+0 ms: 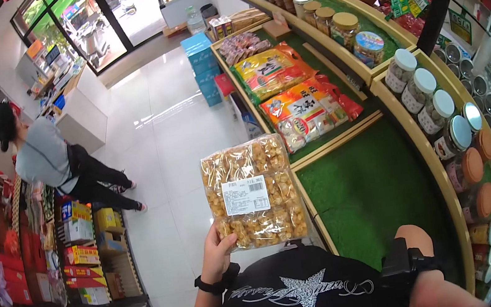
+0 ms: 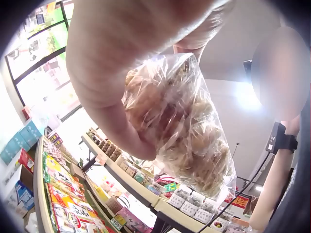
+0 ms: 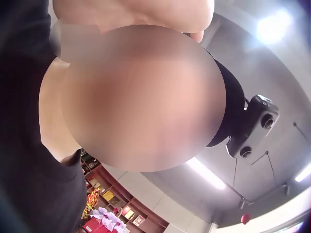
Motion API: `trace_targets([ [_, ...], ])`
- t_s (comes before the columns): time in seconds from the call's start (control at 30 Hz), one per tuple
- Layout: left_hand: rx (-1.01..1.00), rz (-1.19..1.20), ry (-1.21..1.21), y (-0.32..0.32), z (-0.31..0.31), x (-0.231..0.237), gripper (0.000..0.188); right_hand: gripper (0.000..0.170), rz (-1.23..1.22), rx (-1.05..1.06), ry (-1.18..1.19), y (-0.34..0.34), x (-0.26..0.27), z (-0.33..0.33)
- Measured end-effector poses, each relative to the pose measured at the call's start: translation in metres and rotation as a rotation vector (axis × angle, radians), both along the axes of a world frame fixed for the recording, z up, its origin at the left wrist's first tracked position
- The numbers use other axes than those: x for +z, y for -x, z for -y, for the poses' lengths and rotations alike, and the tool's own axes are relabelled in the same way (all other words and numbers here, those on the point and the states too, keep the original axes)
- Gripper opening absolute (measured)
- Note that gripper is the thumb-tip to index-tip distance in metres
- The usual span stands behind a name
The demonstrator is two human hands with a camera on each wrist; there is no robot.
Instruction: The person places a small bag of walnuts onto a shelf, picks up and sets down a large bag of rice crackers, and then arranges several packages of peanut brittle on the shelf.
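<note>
My left hand grips the lower left edge of a clear-wrapped pack of golden, lumpy snack pieces, thumb on its front. A white printed label with a barcode sits across the pack's middle. In the left wrist view the fingers curl round the crinkled wrapper. My right hand is low at the right, beside the green-lined shelf. A black wrist camera covers part of it. The right wrist view shows only part of that hand along the top; most fingers are hidden.
Two large snack bags lie on the display beyond the green shelf. Lidded jars line the raised ledge at right. Blue boxes stand on the floor by the display. Another person stands at left near stocked shelves.
</note>
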State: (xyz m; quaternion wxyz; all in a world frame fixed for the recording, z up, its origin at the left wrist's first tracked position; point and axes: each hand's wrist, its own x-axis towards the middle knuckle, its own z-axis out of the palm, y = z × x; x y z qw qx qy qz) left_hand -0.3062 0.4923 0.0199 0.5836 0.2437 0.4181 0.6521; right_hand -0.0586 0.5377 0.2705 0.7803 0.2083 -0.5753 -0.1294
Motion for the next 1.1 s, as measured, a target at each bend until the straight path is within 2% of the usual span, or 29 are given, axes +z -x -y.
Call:
trace_targets([
  [0.1,-0.028,0.006,0.015,-0.012,-0.023,0.000,0.056,0.063,-0.014,-0.060,0.014,-0.007,-0.004,-0.020],
  [0.17,-0.054,-0.013,0.001,-0.022,-0.040,0.000,0.056,0.057,-0.066,0.238,0.216,-0.008,-0.021,-0.045],
  [0.23,-0.088,-0.023,0.015,-0.031,-0.054,0.001,0.056,0.091,-0.590,-0.096,0.779,-0.019,-0.050,-0.059],
  [0.3,-0.134,-0.045,0.034,-0.036,-0.069,0.002,0.057,0.080,0.142,0.133,1.197,-0.051,-0.085,-0.070],
  [0.43,-0.291,-0.054,0.065,-0.043,-0.110,-0.002,0.057,0.067,0.215,0.339,1.748,-0.048,-0.138,-0.098],
  [0.57,-0.493,-0.080,0.140,-0.052,-0.167,-0.006,0.056,0.059,0.332,0.118,2.079,-0.052,-0.222,-0.106],
  [0.6,-0.554,-0.092,0.153,-0.056,-0.182,-0.011,0.054,0.061,0.397,0.076,2.151,-0.054,-0.246,-0.105],
  [0.63,-0.616,-0.093,0.166,-0.060,-0.198,-0.015,0.054,0.060,0.314,0.234,2.219,-0.053,-0.257,-0.105],
  [0.7,-0.791,-0.317,0.163,-0.065,-0.227,-0.026,0.049,0.061,0.223,0.297,2.364,-0.055,-0.283,-0.103],
  [0.77,-0.914,-0.343,0.112,-0.072,-0.255,-0.051,0.046,0.060,0.139,0.262,2.430,-0.054,-0.311,-0.103],
  [0.8,-1.006,-0.352,0.201,-0.075,-0.268,-0.058,0.049,0.060,0.119,0.252,2.485,-0.052,-0.324,-0.105],
  [0.83,-1.094,-0.364,0.292,-0.080,-0.281,-0.064,0.052,0.060,0.074,0.227,2.486,-0.049,-0.337,-0.107],
  [0.9,-1.230,-0.443,0.265,-0.085,-0.309,-0.080,0.055,0.058,-0.115,0.329,2.407,-0.041,-0.355,-0.110],
  [0.97,-1.410,-0.672,0.203,-0.090,-0.334,-0.105,0.059,0.056,-0.257,0.366,2.467,-0.031,-0.364,-0.112],
  [1.03,-1.495,-0.656,0.219,-0.101,-0.350,-0.109,0.066,0.053,-0.387,0.350,2.487,-0.020,-0.390,-0.113],
  [1.1,-1.512,-0.711,0.221,-0.103,-0.357,-0.148,0.073,0.053,-0.512,0.349,2.459,-0.011,-0.412,-0.113],
])
